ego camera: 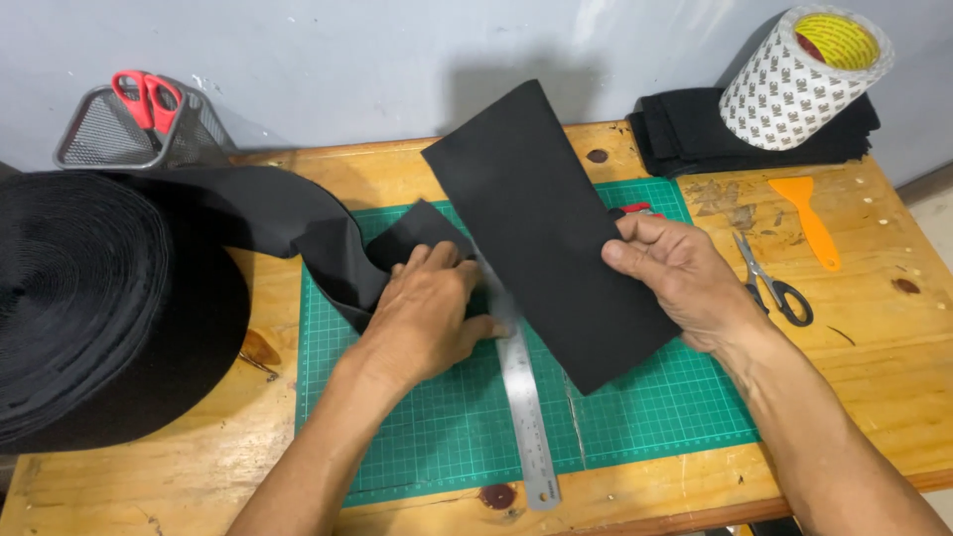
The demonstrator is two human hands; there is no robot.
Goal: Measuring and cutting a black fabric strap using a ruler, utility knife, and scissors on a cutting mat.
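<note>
Separation of a cut piece is in hand: right hand (675, 273) pinches the black fabric rectangle (551, 228), raised over the green cutting mat (635, 417). Left hand (427, 318) presses flat, open, on the steel ruler (524, 407) and strip end (338, 248). Piece needs setting aside.
</note>
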